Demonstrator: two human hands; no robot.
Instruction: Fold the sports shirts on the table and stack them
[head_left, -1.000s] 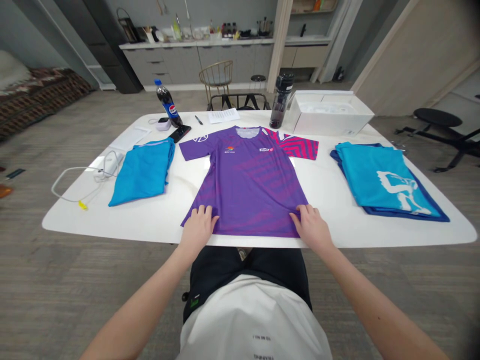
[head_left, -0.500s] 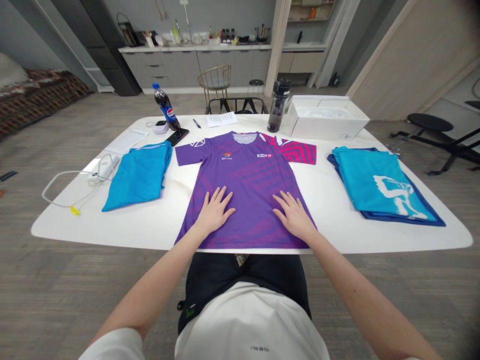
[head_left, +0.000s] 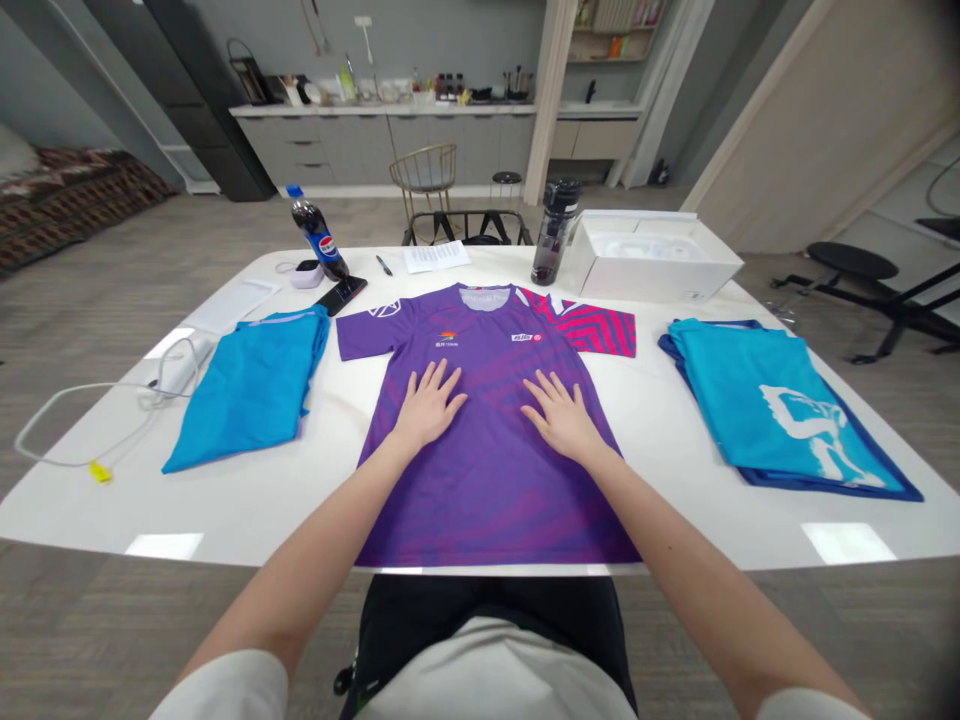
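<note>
A purple T-shirt point(head_left: 487, 480) lies spread flat, front up, on the white table point(head_left: 247, 510), its collar pointing away from me. One sleeve on the right has pink stripes. My left hand point(head_left: 429, 405) rests palm down on the left half of the shirt, fingers apart. On the right half lies my right hand point(head_left: 561, 415), also flat with spread fingers. Neither hand grips the cloth. A blue folded garment point(head_left: 251, 385) is left of the shirt. To the right sits a stack of folded blue shirts point(head_left: 765, 400), the top one with a white print.
Along the far edge stand a cola bottle point(head_left: 319, 235), a dark drink bottle point(head_left: 555, 235) and a white box point(head_left: 652, 260). A phone point(head_left: 342, 296), a pen point(head_left: 384, 265) and a paper sheet point(head_left: 436, 256) lie nearby. A white cable point(head_left: 56, 460) loops at the left.
Both hands have slid up the shirt, away from me toward the collar, and the right hand has also moved slightly inward. The camera view has shifted, so the table appears larger.
</note>
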